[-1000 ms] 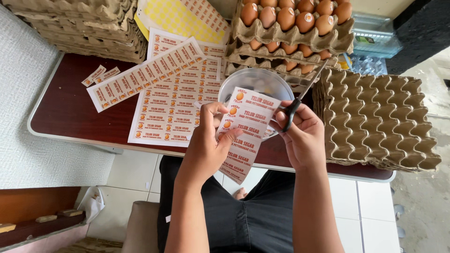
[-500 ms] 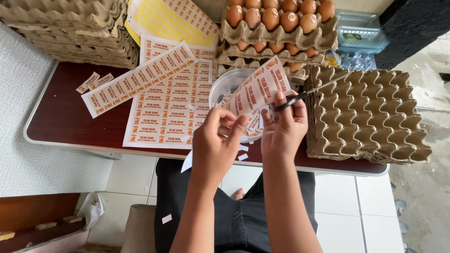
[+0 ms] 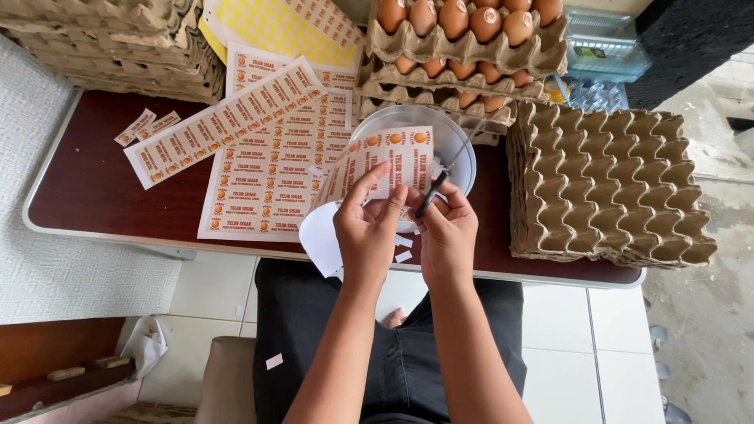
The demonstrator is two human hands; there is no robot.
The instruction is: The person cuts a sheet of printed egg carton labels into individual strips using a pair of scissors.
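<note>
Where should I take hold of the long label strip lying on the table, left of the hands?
Probably by the near-left end of the long label strip, coming from the person's side. That end lies on bare table, while the far end overlaps the label sheets, so fingers risk catching those too.

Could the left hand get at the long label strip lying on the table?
Probably not as things stand: the left hand is pinching a label sheet, though nothing lies between it and the long label strip further left.
</note>
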